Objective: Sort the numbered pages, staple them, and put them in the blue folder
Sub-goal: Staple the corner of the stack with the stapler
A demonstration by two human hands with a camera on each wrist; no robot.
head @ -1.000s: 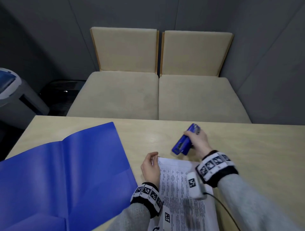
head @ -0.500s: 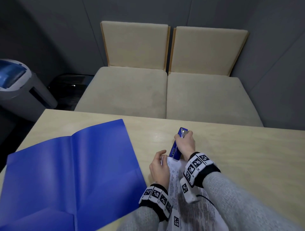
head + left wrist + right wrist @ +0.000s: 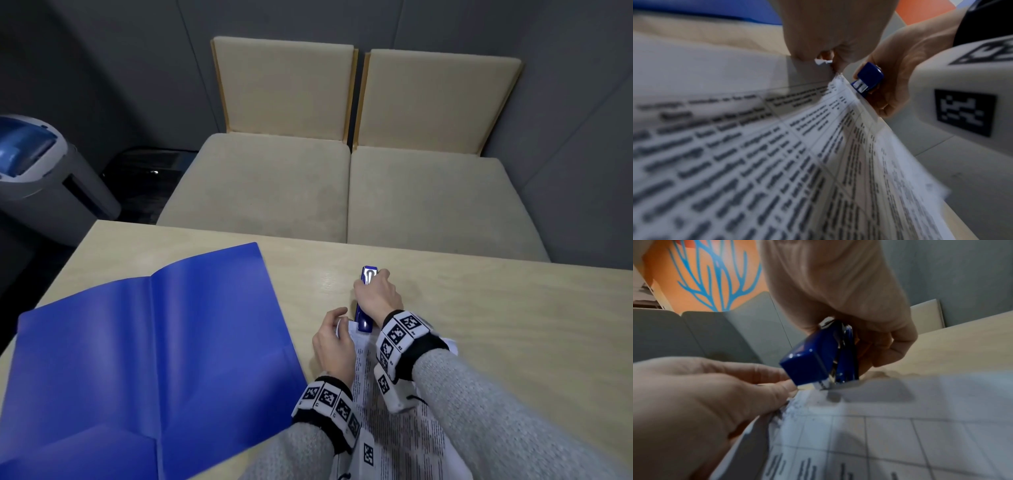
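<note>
A stack of printed pages (image 3: 394, 425) lies on the table near the front edge, between my arms. My left hand (image 3: 334, 342) pinches its far left corner (image 3: 823, 62) and lifts it a little. My right hand (image 3: 376, 294) grips a small blue stapler (image 3: 363, 320), whose mouth sits at the pages' top edge (image 3: 826, 384) just right of my left thumb (image 3: 777, 389). The stapler (image 3: 867, 79) shows head-on in the left wrist view. The blue folder (image 3: 137, 359) lies open and flat on the left of the table.
The light wooden table (image 3: 513, 325) stretches bare to the right. Two beige cushioned seats (image 3: 342, 185) stand against the far edge. A grey bin with a blue lid (image 3: 37, 164) stands on the floor at left.
My right hand has brought the stapler from the table beyond the pages down and left onto the pages' top corner. My left hand kept its hold on that corner.
</note>
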